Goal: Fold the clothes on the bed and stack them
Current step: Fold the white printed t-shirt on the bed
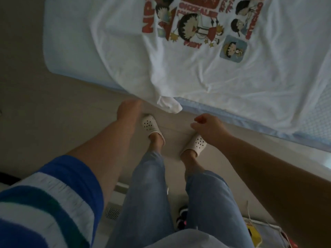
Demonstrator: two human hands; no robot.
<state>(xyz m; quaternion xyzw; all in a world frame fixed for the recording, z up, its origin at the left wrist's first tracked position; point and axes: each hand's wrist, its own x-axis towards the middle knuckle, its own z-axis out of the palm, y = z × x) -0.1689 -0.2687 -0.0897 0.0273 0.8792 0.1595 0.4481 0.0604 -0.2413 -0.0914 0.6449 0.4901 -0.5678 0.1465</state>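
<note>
Risk, in our judgement: the shirt (206, 72) sits with one corner off the near edge of the bed (59, 42). If we pull that corner alone, the whole garment may drag toward the floor (53, 108) or bunch along the edge, and the wrinkles near the hem would get locked into the first fold. A second risk is grabbing sheet and shirt together, since both are pale and hard to tell apart at the edge.

Hands: our left hand (129, 111) hangs just below the bed edge, close to the dangling corner; the view is blurred, and it appears to hold nothing, though we cannot tell how far the fingers are spread. Our right hand (209, 126) is also below the edge, fingers loosely curled, thumb and forefinger near each other, nothing between them.

Shirt: white, spread flat on the bed, print side up, with a cartoon graphic and red lettering. Soft creases radiate toward the hanging corner. Not yet folded; we see no stack in view.
</note>
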